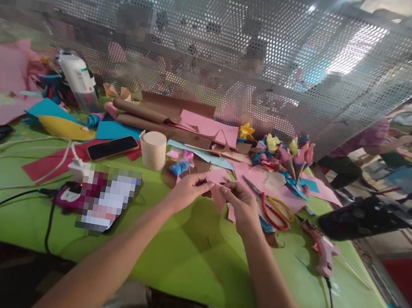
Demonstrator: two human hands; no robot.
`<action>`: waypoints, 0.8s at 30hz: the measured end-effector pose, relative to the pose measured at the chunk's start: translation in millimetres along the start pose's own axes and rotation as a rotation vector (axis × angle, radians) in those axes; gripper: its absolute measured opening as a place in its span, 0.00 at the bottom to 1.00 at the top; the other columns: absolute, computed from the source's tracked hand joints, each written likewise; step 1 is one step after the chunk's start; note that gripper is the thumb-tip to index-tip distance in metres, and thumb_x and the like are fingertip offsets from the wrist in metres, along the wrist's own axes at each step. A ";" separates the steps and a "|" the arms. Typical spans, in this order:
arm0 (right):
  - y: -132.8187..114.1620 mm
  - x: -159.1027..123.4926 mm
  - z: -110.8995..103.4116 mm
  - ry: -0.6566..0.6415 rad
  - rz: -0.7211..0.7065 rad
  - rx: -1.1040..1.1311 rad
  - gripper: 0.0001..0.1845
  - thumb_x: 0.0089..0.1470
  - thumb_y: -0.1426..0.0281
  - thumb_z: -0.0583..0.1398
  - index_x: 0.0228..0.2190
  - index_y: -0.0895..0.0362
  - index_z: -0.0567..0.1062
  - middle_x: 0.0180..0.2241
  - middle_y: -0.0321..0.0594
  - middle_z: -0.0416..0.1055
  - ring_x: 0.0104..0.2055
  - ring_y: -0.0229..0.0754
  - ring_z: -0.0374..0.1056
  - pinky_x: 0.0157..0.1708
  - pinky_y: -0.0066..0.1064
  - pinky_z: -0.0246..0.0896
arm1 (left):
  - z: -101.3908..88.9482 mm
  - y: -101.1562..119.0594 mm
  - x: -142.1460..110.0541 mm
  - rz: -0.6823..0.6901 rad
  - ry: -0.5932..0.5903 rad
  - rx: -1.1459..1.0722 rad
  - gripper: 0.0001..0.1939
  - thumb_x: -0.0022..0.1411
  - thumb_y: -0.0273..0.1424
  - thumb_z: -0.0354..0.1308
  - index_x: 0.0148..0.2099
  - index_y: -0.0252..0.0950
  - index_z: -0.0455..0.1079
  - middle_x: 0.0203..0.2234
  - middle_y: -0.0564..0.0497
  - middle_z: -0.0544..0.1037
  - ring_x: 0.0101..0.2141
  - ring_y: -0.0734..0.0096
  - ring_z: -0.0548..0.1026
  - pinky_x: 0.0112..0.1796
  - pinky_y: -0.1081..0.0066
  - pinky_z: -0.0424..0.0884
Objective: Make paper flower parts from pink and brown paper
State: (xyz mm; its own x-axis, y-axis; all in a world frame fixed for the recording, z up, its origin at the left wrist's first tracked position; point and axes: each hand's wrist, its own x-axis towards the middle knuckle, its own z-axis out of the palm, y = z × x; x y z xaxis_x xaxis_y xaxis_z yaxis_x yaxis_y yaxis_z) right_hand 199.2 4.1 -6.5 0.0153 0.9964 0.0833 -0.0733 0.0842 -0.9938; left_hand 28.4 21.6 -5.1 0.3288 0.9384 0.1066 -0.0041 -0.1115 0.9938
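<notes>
A small piece of pink paper (218, 197) is held up between my two hands above the green table (188, 257). My left hand (188, 192) pinches its left edge with thumb and fingertips. On the other side, my right hand (242, 203) grips the paper's upper right part, fingers bent inward. Just beyond my left hand lies a blue crumpled piece (178, 167). Scissors with red handles (273, 212) rest right of my right hand, beside a yellow-handled pair (279, 209).
A pink glue gun (326, 252) with a cord lies at right, near a black bottle (366, 217). Left are a phone (113, 148), a lit phone (112, 201) and a purple power strip (82, 190). Behind stand a cream roll (153, 150), paper flowers (297, 157) and a perforated metal screen (209, 43).
</notes>
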 end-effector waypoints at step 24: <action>2.6 9.8 -5.6 -0.060 -0.033 -0.078 0.16 0.42 0.57 0.67 0.19 0.55 0.70 0.18 0.30 0.63 0.22 0.35 0.58 0.25 0.29 0.55 | -6.5 5.2 5.9 -0.020 0.195 0.009 0.12 0.50 0.39 0.65 0.29 0.36 0.71 0.23 0.54 0.74 0.27 0.71 0.72 0.33 0.71 0.69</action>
State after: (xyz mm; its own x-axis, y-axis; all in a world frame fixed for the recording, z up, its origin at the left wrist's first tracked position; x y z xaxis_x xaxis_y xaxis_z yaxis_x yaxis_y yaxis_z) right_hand 204.7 14.0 -8.7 -0.0431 0.9920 0.1183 0.0038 0.1186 -0.9929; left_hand 24.2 28.7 1.0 0.1394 0.9859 0.0924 0.0093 -0.0946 0.9955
